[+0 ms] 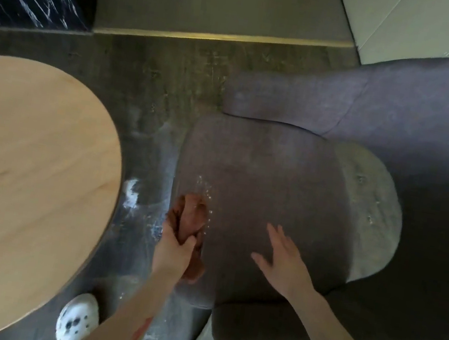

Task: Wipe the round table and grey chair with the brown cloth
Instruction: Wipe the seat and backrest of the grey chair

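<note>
Brown cloth (188,231) bunched in left grip (174,247), on grey chair (268,182) seat edge; unwiped seat lay rightward; right grip (283,255) open, empty.

no text, label, brand, number or sign can be read anywhere.

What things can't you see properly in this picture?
- Round table: head view's left and bottom edges cut it off.
- Grey chair: right edge cuts off its back; legs hidden underneath.
- Brown cloth: partly hidden inside the left hand.
- White powder specks: too small to identify.
</note>
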